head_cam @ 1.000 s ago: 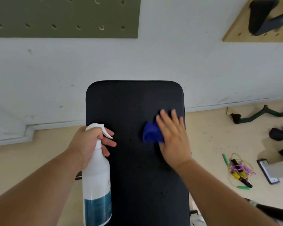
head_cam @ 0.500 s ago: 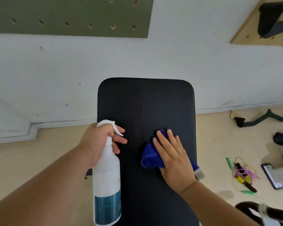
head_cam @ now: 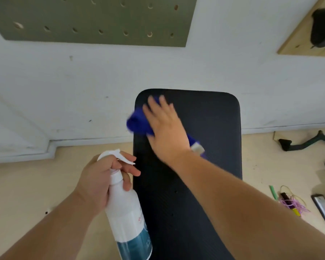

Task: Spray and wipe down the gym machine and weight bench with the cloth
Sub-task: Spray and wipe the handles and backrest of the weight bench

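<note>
left hand (head_cam: 99, 181) wraps the neck of the white spray bottle (head_cam: 124, 207), fill level hidden, just beside the bench (head_cam: 204, 128). right hand (head_cam: 165, 128), fingers flat, presses the blue cloth (head_cam: 137, 122) at the pad's far left corner. half a second ago it sat mid-pad.

White wall (head_cam: 223, 68), green pegboard (head_cam: 94, 21) upper left, wooden pegboard (head_cam: 296, 44) upper right, beige floor (head_cam: 26, 184), white baseboard (head_cam: 285, 128)

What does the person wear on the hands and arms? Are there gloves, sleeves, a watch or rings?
Nothing worn shows. The left hand and the right hand have no gloves, and no ring is visible, though the right hand is blurred by motion. The left forearm and the right forearm are uncovered up to the picture's edge: no sleeve, watch or wristband.
</note>
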